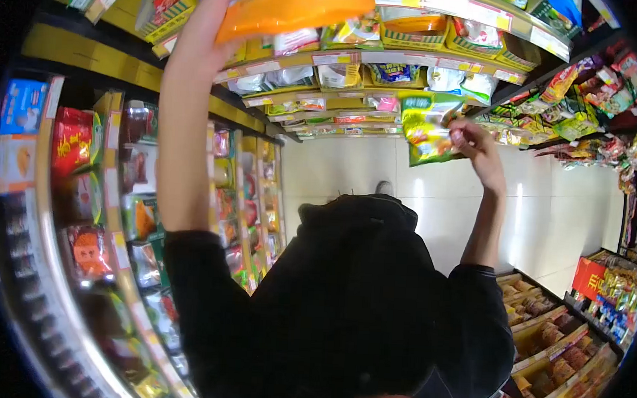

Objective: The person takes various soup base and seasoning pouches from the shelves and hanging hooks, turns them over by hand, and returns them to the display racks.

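My left hand [216, 13] is raised at the top left, closed on an orange packet [299, 12] that has a printed code on it. Part of that hand is cut off by the top edge. Out in front over the floor, my right hand [478, 147] grips the right side of a green and yellow snack bag [424, 132], with thumb and fingers pinched on it. The bag hangs slightly tilted, its printed face towards me. Behind both packets, shelves [405, 58] carry bagged foods in yellow cardboard trays.
Shelving with packaged foods [89, 252] runs along my left. Colourful bags hang on a rack [586, 105] at the right. Lower right stand bins of wrapped goods [549, 333] and a red box [589, 278]. Pale floor tiles [549, 204] lie ahead, with a shoe tip [385, 187] on them.
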The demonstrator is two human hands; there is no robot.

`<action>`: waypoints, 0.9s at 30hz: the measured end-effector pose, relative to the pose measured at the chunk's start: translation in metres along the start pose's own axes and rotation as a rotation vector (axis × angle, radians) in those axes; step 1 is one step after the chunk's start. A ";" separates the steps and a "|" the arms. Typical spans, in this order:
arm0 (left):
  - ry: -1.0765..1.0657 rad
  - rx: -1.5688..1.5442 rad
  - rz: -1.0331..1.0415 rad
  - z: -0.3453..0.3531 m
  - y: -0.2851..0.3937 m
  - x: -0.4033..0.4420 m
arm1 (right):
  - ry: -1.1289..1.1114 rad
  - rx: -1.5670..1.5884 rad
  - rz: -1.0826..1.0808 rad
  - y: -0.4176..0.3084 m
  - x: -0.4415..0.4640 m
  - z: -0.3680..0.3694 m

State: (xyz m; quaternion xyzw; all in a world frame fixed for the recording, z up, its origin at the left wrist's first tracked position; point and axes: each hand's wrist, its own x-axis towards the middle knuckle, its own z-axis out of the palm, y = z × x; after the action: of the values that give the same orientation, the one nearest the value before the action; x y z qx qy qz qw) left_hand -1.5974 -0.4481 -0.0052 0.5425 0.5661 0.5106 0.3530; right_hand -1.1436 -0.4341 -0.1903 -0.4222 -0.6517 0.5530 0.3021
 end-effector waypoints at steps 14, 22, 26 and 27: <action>0.184 0.100 0.189 0.027 0.019 0.166 | 0.259 0.050 0.025 0.074 -0.012 0.019; 0.120 0.337 0.166 0.036 0.021 0.165 | 0.482 -0.034 -0.152 0.056 0.066 -0.017; 0.102 0.456 0.035 0.043 0.033 0.151 | 0.468 0.002 -0.378 0.044 0.148 -0.025; 0.103 0.485 0.115 0.043 0.031 0.150 | 0.498 -0.100 -0.438 0.046 0.169 -0.025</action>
State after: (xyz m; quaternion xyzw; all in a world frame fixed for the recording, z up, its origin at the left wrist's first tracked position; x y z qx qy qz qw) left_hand -1.5728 -0.2966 0.0377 0.6160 0.6572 0.4061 0.1538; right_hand -1.1903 -0.2715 -0.2427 -0.4086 -0.6593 0.3220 0.5428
